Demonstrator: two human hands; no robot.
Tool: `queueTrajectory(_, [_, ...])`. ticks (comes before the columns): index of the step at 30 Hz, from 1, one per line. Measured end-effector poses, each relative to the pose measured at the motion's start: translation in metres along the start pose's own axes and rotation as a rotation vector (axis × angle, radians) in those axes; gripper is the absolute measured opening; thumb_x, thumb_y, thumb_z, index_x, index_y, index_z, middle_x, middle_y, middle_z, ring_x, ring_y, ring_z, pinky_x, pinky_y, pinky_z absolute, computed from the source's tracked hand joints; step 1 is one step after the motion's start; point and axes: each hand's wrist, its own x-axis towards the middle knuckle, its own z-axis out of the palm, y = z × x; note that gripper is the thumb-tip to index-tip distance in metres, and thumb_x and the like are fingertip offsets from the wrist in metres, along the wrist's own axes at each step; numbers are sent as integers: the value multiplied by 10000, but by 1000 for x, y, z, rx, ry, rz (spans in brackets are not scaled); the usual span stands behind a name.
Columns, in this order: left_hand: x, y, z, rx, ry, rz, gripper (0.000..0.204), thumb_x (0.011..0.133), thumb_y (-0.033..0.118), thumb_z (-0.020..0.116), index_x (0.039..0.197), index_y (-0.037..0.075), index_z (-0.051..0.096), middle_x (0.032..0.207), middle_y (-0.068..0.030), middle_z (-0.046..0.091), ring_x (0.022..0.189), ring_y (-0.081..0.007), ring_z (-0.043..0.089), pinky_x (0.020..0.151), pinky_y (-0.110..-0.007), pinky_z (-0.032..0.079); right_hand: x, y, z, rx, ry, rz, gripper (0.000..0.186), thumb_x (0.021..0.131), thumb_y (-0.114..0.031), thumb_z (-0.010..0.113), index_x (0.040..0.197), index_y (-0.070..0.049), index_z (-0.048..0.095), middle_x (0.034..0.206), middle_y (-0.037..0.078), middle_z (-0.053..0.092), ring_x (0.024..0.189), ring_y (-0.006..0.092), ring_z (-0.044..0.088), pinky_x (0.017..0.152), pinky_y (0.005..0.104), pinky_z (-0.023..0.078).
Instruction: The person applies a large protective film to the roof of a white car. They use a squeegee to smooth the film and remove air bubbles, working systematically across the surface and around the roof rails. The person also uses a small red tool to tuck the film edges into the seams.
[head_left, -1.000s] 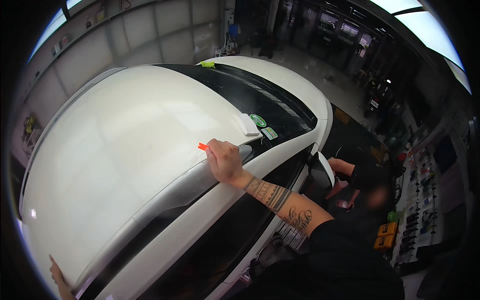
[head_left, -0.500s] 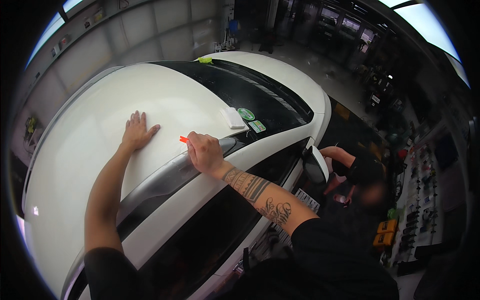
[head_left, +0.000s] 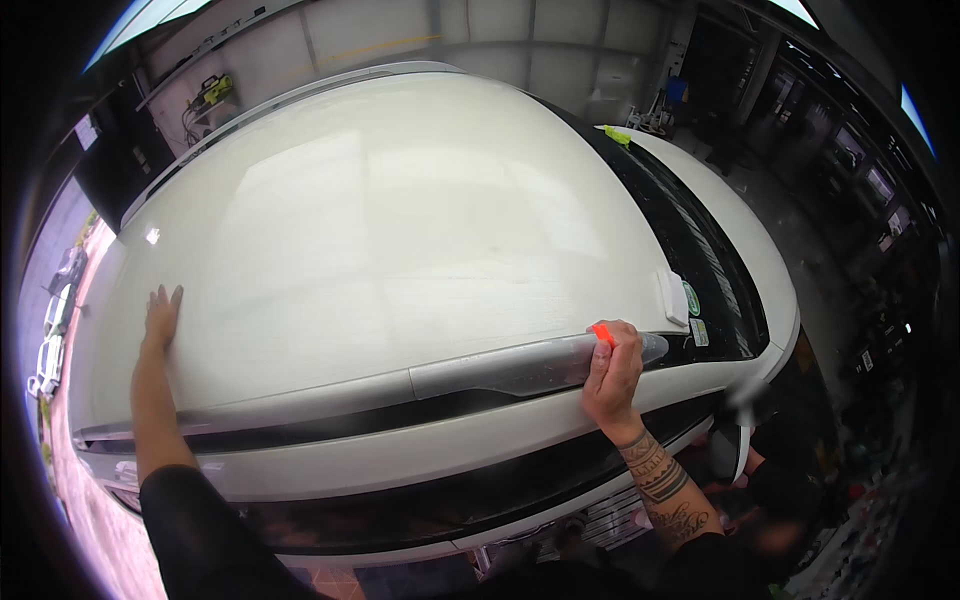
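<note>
My left hand (head_left: 162, 318) rests flat on the white car roof (head_left: 400, 220), toward its rear, fingers spread. At the front end of the silver roof rail (head_left: 490, 370), my right hand (head_left: 613, 375) is closed around a small orange-red plastic piece (head_left: 601, 333), whose tip sticks out above the thumb. Most of that piece is hidden in the fingers, so its kind cannot be told. Just past this hand, a white rectangular pad (head_left: 674, 298) lies where the roof meets the dark windshield (head_left: 705, 250).
A yellow-green cloth (head_left: 616, 134) sits at the windshield's far upper corner. Two stickers are on the glass beside the pad. Below my right arm, another person is partly visible by the side mirror (head_left: 728, 450). A yellow-green machine (head_left: 212, 92) hangs at the back wall.
The view has swung left toward the car's rear. My left hand has moved rearward along the roof, away from the right. My right hand keeps the orange-red piece near the rail's front end.
</note>
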Motion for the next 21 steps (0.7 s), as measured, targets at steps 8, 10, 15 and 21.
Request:
queueTrajectory(8, [1,-183,14,-25,-63,-623,798,902,696,252,1491,158,250,1511,-250,231,1395,-458,182,1136,-539,178,23,-4,5,-18,-170,-60,86,877,-112,489,850,-30,491,646,105,482,508,275,424,512,391,327])
queueTrajectory(10, [34,-164,17,-9,-68,-569,809,898,701,255,1489,149,253,1509,-251,237,1394,-458,187,1135,-540,180,24,-1,10,6,-153,-74,80,857,-110,496,852,-31,486,643,97,483,495,260,432,502,383,327])
queueTrajectory(15, [142,-8,20,22,-99,-311,838,887,715,263,1485,127,260,1503,-252,249,1390,-458,198,1132,-544,183,27,-1,3,29,-215,-63,88,852,-95,477,909,-29,470,649,69,533,481,224,462,495,364,334])
queueTrajectory(21, [219,200,17,46,-129,-17,873,874,731,273,1479,101,268,1497,-253,265,1386,-458,212,1127,-549,187,32,-2,9,111,-192,-30,140,789,-113,550,895,-60,476,662,65,518,481,191,490,455,315,376])
